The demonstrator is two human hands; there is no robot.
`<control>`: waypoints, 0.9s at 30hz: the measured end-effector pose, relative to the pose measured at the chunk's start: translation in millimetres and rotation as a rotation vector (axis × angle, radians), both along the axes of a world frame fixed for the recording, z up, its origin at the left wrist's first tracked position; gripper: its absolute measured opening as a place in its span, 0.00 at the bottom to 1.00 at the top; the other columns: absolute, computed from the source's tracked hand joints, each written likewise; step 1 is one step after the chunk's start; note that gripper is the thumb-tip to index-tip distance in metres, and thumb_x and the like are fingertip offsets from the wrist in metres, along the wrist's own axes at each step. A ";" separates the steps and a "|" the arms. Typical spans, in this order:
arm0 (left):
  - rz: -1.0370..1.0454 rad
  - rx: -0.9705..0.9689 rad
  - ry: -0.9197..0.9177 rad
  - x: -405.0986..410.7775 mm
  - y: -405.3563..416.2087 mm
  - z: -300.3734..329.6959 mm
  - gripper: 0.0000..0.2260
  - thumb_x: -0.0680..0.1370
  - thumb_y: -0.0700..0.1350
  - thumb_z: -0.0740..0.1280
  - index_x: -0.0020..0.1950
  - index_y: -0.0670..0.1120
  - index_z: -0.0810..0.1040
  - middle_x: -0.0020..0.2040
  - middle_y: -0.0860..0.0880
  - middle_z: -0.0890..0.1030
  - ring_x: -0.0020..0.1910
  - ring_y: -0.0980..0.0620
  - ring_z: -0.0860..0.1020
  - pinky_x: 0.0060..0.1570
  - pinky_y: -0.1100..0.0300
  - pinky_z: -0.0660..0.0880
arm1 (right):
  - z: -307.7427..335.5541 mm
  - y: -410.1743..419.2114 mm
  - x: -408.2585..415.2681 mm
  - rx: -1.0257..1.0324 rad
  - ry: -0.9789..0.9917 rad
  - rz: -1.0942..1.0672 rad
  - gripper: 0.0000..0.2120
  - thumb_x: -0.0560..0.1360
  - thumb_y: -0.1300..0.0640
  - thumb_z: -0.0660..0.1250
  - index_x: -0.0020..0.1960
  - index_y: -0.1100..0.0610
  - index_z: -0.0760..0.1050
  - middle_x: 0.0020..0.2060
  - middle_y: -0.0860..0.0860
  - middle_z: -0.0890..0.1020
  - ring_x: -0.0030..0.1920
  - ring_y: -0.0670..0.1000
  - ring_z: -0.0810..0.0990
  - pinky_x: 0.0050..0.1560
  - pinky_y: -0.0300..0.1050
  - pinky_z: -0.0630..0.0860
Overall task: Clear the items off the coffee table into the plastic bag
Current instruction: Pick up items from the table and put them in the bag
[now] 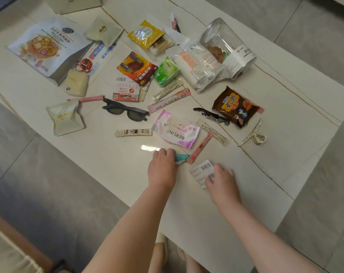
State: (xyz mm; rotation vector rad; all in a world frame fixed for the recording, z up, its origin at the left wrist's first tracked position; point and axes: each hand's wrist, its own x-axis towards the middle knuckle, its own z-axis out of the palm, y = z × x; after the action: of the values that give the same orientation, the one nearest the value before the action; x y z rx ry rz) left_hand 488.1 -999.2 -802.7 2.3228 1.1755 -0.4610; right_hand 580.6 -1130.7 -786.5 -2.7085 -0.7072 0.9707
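Note:
My left hand (163,164) lies on the white coffee table (127,180), its fingers curled over a small teal packet (182,158), beside a silver nail file (150,148). My right hand (220,179) rests with its fingers on a white barcode label (203,169). Just beyond them lie a pink BERLIN pouch (176,132), a pink stick sachet (200,147) and black sunglasses (125,112). No plastic bag shows in view.
Farther back lie a brown snack pack (236,106), a corkscrew (211,114), a rhinestone hair clip (254,134), a tipped clear jar (228,47), a big cereal bag (49,46), batteries (136,67) and cotton swabs (149,35). Grey floor surrounds the table.

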 end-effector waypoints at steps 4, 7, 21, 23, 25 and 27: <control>-0.015 0.058 0.011 -3.4 -0.8 1.5 0.09 0.79 0.48 0.63 0.57 0.46 0.71 0.57 0.48 0.71 0.56 0.47 0.68 0.42 0.59 0.65 | 0.8 -1.4 -0.7 -0.034 -0.002 -0.006 0.07 0.78 0.57 0.61 0.53 0.60 0.70 0.55 0.54 0.79 0.59 0.56 0.67 0.52 0.47 0.69; -0.031 0.038 0.024 -4.8 -1.3 1.0 0.07 0.80 0.49 0.61 0.55 0.47 0.70 0.55 0.48 0.75 0.54 0.47 0.71 0.45 0.58 0.64 | 1.1 -0.8 1.2 -0.055 0.022 -0.022 0.09 0.78 0.55 0.62 0.54 0.59 0.70 0.56 0.54 0.77 0.59 0.56 0.69 0.54 0.48 0.70; -0.032 -0.082 -0.002 -17.9 -4.1 14.6 0.13 0.81 0.50 0.58 0.63 0.48 0.71 0.55 0.48 0.76 0.57 0.47 0.71 0.48 0.55 0.72 | 11.2 6.6 -7.1 -0.120 -0.009 -0.049 0.10 0.78 0.54 0.60 0.56 0.58 0.69 0.53 0.53 0.78 0.59 0.56 0.68 0.39 0.44 0.66; -0.026 -0.085 -0.010 -20.5 -3.5 17.1 0.13 0.81 0.50 0.58 0.62 0.48 0.71 0.55 0.48 0.76 0.57 0.47 0.71 0.49 0.55 0.72 | 11.2 7.9 -6.9 -0.113 0.019 -0.088 0.09 0.78 0.54 0.61 0.55 0.59 0.69 0.53 0.54 0.78 0.56 0.57 0.72 0.39 0.44 0.66; -0.015 -0.090 -0.017 -22.4 -2.7 18.2 0.13 0.81 0.50 0.58 0.62 0.48 0.72 0.54 0.48 0.76 0.56 0.47 0.71 0.48 0.54 0.73 | 11.2 9.6 -7.0 -0.112 0.043 -0.106 0.09 0.78 0.54 0.61 0.54 0.59 0.69 0.53 0.55 0.78 0.53 0.57 0.76 0.39 0.43 0.66; -0.004 -0.095 -0.020 -24.6 -2.0 18.4 0.13 0.81 0.51 0.58 0.62 0.48 0.72 0.54 0.49 0.76 0.56 0.48 0.71 0.48 0.54 0.73 | 11.7 12.7 -8.1 -0.110 0.049 -0.094 0.09 0.78 0.55 0.61 0.54 0.59 0.68 0.53 0.55 0.78 0.51 0.57 0.76 0.39 0.43 0.66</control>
State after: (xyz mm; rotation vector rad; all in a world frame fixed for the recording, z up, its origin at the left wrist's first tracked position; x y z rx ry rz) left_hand 463.5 -1001.2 -784.3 2.2442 1.1150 -0.4836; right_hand 572.6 -1118.0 -774.8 -2.7728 -0.5274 1.0787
